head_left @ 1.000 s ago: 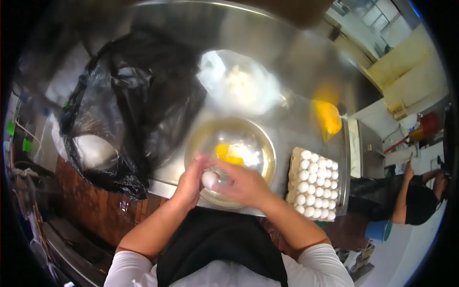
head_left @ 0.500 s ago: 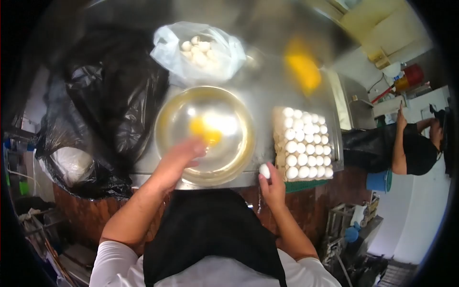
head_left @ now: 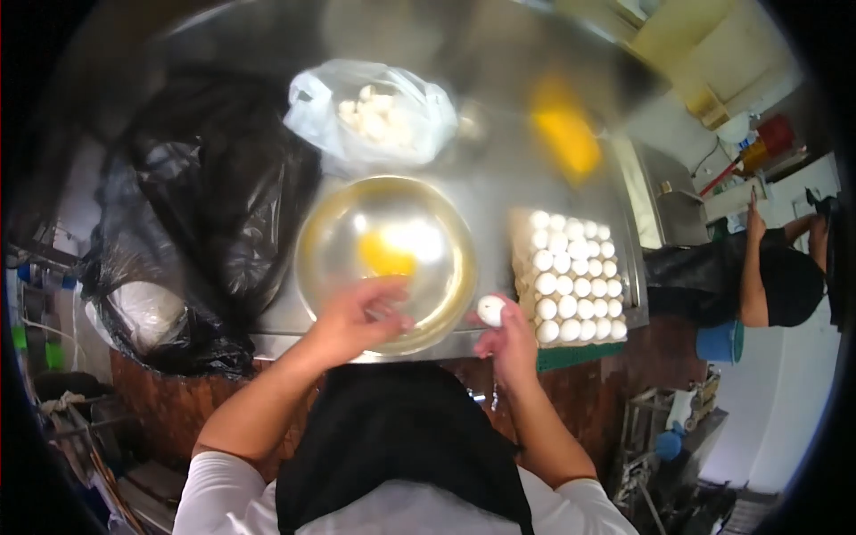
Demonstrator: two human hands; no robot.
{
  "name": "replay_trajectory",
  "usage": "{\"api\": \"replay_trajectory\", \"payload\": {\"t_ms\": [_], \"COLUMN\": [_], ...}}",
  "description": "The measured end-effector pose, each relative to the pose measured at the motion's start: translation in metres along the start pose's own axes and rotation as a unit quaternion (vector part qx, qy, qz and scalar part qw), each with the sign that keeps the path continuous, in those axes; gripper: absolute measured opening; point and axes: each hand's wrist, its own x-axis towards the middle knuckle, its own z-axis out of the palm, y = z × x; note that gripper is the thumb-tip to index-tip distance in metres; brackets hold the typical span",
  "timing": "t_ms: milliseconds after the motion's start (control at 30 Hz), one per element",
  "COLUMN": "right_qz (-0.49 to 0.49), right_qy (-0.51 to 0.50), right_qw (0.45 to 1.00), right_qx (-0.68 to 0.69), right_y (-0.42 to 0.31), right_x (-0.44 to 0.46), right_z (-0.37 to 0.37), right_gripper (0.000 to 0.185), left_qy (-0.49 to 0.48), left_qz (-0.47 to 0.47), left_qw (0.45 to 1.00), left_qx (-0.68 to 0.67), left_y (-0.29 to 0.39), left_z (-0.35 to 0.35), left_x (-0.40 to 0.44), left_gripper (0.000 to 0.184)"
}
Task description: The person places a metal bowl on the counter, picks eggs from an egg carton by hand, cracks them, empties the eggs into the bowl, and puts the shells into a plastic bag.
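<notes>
My right hand (head_left: pixel 510 346) grips a white egg (head_left: pixel 490 310) between the metal bowl and the egg tray; a small dark mark shows on its shell. Over the near side of the bowl (head_left: pixel 309 234), my left hand (head_left: pixel 361 321) hovers with its fingers apart and nothing in them. Yellow yolk and clear egg white (head_left: pixel 385 254) lie at the bottom of the bowl. To the right, a cardboard tray (head_left: pixel 526 267) carries rows of white eggs (head_left: pixel 581 287).
Behind the bowl sits a white plastic bag (head_left: pixel 312 120) of eggshells (head_left: pixel 379 116). A black plastic bag (head_left: pixel 209 196) covers the left of the steel table (head_left: pixel 499 183). Something yellow and blurred (head_left: pixel 566 129) is at the back right. Another person (head_left: pixel 789 285) stands far right.
My left hand has drawn back toward the bowl's near rim. The egg in my right hand has turned, showing a dark mark. The whole view has shifted slightly.
</notes>
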Motion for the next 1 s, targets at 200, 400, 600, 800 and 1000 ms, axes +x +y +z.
{"api": "replay_trajectory", "payload": {"t_ms": [200,400,600,800,1000], "right_qz": [0.059,0.055,0.066,0.074,0.102], "right_qy": [-0.164,-0.157,-0.145,-0.145,-0.141], "right_qw": [0.974,0.983,0.986,0.986,0.984], "right_qx": [0.143,0.079,0.039,0.021,0.042], "right_y": [-0.021,-0.021,-0.019,-0.013,-0.006], "right_x": [0.016,0.027,0.033,0.04,0.043], "right_z": [0.049,0.078,0.088,0.093,0.092], "right_gripper": [0.048,0.046,0.04,0.039,0.04], "left_qy": [0.029,0.074,0.107,0.134,0.152], "left_qz": [0.107,0.099,0.09,0.067,0.102], "left_qw": [0.976,0.973,0.973,0.97,0.949], "left_qx": [0.19,0.196,0.185,0.193,0.257], "left_y": [0.037,0.036,0.02,0.012,0.006], "left_z": [0.025,0.016,0.013,0.014,0.018], "left_x": [0.017,0.017,0.019,0.022,0.024], "left_gripper": [0.04,0.036,0.035,0.034,0.034]}}
